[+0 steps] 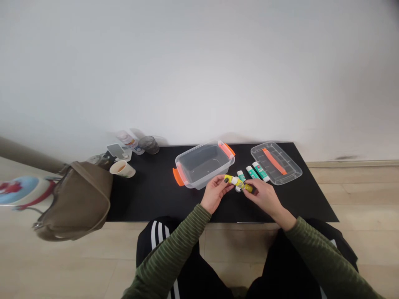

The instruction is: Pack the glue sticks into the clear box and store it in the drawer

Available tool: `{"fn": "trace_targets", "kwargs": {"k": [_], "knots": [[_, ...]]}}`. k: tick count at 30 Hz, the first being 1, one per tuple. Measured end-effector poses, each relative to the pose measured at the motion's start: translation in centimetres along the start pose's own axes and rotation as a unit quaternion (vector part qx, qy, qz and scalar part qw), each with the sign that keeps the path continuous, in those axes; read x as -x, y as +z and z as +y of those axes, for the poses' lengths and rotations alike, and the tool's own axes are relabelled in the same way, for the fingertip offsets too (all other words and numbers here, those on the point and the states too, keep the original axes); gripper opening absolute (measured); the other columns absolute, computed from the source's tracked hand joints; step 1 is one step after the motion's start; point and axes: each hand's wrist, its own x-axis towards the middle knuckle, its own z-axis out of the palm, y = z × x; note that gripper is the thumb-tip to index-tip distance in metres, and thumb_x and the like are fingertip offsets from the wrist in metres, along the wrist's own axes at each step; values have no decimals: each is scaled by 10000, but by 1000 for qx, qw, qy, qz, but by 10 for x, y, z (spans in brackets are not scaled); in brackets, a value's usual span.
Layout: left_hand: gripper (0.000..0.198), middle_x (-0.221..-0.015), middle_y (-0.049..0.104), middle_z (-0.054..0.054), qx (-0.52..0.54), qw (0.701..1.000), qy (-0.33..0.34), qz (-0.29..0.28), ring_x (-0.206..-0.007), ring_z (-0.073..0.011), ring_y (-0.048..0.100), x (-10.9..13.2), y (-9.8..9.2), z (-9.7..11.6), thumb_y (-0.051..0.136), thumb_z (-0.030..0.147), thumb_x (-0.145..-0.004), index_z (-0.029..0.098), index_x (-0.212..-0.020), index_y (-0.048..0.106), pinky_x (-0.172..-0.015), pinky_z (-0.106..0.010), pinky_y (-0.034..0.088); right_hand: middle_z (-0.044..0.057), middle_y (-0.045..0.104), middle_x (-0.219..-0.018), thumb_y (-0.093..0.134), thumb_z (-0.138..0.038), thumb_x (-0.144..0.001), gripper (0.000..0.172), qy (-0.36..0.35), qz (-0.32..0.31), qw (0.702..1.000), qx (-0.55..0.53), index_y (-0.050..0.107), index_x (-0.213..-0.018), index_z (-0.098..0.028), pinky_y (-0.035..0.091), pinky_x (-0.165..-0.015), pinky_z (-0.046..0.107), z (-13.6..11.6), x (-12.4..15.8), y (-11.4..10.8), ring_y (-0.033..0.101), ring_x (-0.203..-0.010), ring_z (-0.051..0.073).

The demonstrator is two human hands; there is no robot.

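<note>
Above the front of the black table, both hands hold a yellow glue stick (241, 184) between them. My left hand (215, 192) pinches its yellow cap end, where a white section shows beside the cap. Around the yellow body at the other end, my right hand (263, 197) has its fingers closed. Just beyond the hands lie several green-and-white glue sticks, among them one in the middle (252, 172) and one at the right (260, 171). A small white piece (238, 189) shows partly beneath the yellow stick; I cannot make out what it is.
A clear plastic box (199, 182) with orange latches stands open on the black table (149, 203). Its clear lid (291, 166) lies at right. Leftward are a paper cup (127, 171), a dark glass (149, 145), a white bottle (131, 142) and a brown bag (77, 199).
</note>
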Motion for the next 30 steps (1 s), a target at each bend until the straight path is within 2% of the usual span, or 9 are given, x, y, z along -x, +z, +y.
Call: {"fn": "trace_targets", "kwargs": {"k": [3, 7, 9, 15, 18, 24, 30], "knots": [[338, -949, 712, -35, -17, 1000, 16, 9, -889, -150, 682, 1, 1, 1, 852, 283, -680, 147, -930, 669, -919, -348, 543, 67, 697, -995, 566, -365, -907, 244, -14, 11, 1000, 10, 675, -1069, -219, 518, -673, 273, 1, 0, -1, 628, -718, 151], [382, -954, 721, -52, -38, 999, 25, 13, -912, -166, 683, 0, 0, 2, 867, 300, -656, 136, -949, 684, -941, -370, 538, 78, 691, -1032, 564, -365, -917, 237, -22, 36, 999, 11, 698, -1073, -247, 543, -737, 298, 1, 0, -3, 645, -952, 209], [393, -957, 727, -60, -43, 999, 23, 12, -914, -171, 688, 0, 0, 2, 870, 312, -653, 133, -954, 690, -947, -377, 537, 77, 693, -1025, 564, -367, -919, 238, -25, 42, 999, 6, 707, -1071, -253, 553, -758, 315, 1, 1, -4, 643, -975, 217], [391, -956, 739, -76, -43, 999, -2, 3, -900, -179, 699, 0, -1, 3, 873, 320, -647, 123, -940, 705, -938, -378, 545, 71, 695, -1012, 577, -352, -916, 229, -34, 42, 998, -27, 710, -1079, -261, 562, -768, 328, -1, 2, -3, 651, -933, 210], [392, -954, 742, -79, -41, 999, -13, -4, -898, -178, 701, 1, -1, 2, 876, 318, -644, 119, -937, 709, -930, -369, 550, 76, 695, -1021, 582, -347, -911, 234, -31, 36, 998, -49, 708, -1081, -248, 562, -712, 307, -1, 3, -1, 657, -897, 203], [387, -954, 743, -78, -49, 999, -11, -13, -915, -178, 699, 1, -3, -2, 867, 325, -664, 118, -950, 709, -970, -392, 538, 71, 705, -994, 610, -362, -887, 231, 4, 29, 995, -92, 726, -1049, -245, 543, -638, 291, -2, 5, 2, 652, -777, 177], [404, -953, 744, -95, -81, 997, -9, -9, -908, -198, 702, -1, -8, -5, 861, 357, -665, 111, -943, 703, -958, -407, 543, 46, 698, -851, 648, -357, -853, 234, 44, 0, 991, -126, 740, -1025, -228, 505, -601, 270, -4, 6, 5, 598, -628, 137]]}}
